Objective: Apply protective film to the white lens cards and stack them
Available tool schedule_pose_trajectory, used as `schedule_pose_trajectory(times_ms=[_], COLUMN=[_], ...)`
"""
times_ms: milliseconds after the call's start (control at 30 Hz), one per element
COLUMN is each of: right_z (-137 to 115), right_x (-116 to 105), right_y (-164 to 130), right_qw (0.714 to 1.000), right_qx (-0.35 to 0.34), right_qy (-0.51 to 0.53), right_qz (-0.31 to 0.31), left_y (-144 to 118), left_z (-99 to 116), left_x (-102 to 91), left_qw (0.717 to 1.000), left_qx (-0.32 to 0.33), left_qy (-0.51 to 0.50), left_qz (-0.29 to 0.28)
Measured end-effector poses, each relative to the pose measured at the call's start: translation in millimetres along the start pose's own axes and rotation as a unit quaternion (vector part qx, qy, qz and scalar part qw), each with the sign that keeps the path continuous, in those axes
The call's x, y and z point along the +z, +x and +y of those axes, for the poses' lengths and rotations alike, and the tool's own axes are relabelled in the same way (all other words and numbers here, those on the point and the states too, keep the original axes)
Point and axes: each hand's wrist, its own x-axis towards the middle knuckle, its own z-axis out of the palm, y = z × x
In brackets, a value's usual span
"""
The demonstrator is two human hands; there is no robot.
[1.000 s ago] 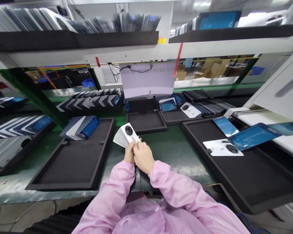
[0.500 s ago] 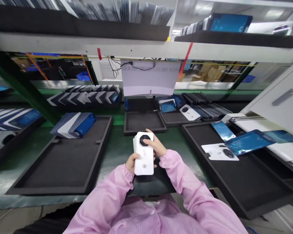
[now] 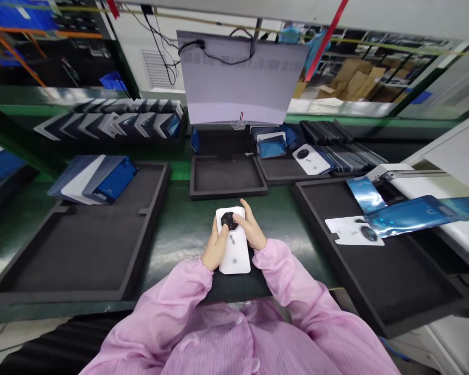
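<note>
The white phone back cover (image 3: 233, 245) lies camera-ring up over the green tabletop (image 3: 180, 229), clamped in my grip between my left hand (image 3: 214, 249) and right hand (image 3: 253, 232), with a small empty black tray (image 3: 226, 179) beyond and large black trays (image 3: 82, 245) flanking me.

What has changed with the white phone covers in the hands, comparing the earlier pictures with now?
A second ago the white covers were fanned out and tilted left; now they are squared into one stack, upright, camera ring up. The left hand has moved to the stack's left edge and the right hand to its right edge. Both hands kept hold throughout. The black trays look unchanged.
</note>
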Motion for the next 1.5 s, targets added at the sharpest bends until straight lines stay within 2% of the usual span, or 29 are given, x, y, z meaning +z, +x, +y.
schedule_pose_trajectory(times_ms=[67,133,333,467,567,700,833,933,1000,1067,1267,1400,1500], right_z=[5.3,8.0,12.4,14.2,9.9,1.7,-6.3,-16.6,-25.2,-34.1,-51.7,-50.6,-47.1], right_x=[2.2,2.9,2.8,3.5,3.4,3.5,4.8,6.8,8.7,10.4,9.2,5.9,5.5], right_y=[-2.0,-2.4,1.8,0.6,-3.8,-11.7,-18.3,-22.2,-24.0,-24.6,-19.3,-14.5,-13.6], right_qw=[0.999,0.999,0.999,0.998,0.996,0.988,0.959,0.912,0.883,0.877,0.917,0.929,0.930], right_qx=[-0.027,-0.038,-0.033,-0.050,-0.067,-0.115,-0.223,-0.303,-0.331,-0.325,-0.217,-0.197,-0.196], right_qy=[-0.007,-0.017,-0.037,-0.039,-0.052,-0.102,-0.174,-0.263,-0.315,-0.338,-0.331,-0.308,-0.304], right_qz=[0.016,0.013,0.004,0.013,0.009,0.009,0.036,0.089,0.109,0.102,0.057,0.057,0.062], left_y=[-1.7,-3.5,-3.5,-0.8,-1.7,-4.1,-4.3,-3.6,-2.9,-2.2,-2.0,-2.2,-1.9], left_z=[1.3,1.9,5.0,11.9,13.6,11.6,12.0,13.6,14.1,14.1,14.3,14.4,14.2], left_x=[0.6,0.6,-1.5,-3.4,-4.8,-6.2,-5.8,-4.4,-3.6,-3.1,-3.7,-4.2,-3.7], left_qw=[1.000,1.000,0.985,0.979,0.981,0.991,0.990,0.987,0.986,0.986,0.996,0.998,0.997], left_qx=[0.026,0.020,-0.124,-0.158,-0.151,-0.091,-0.094,-0.102,-0.103,-0.103,-0.065,-0.042,-0.049], left_qy=[-0.005,-0.020,-0.109,-0.126,-0.120,-0.095,-0.102,-0.121,-0.129,-0.127,-0.054,-0.033,-0.040], left_qz=[-0.003,-0.008,0.039,0.012,0.005,0.002,0.000,0.010,0.019,0.029,0.042,0.037,0.031])
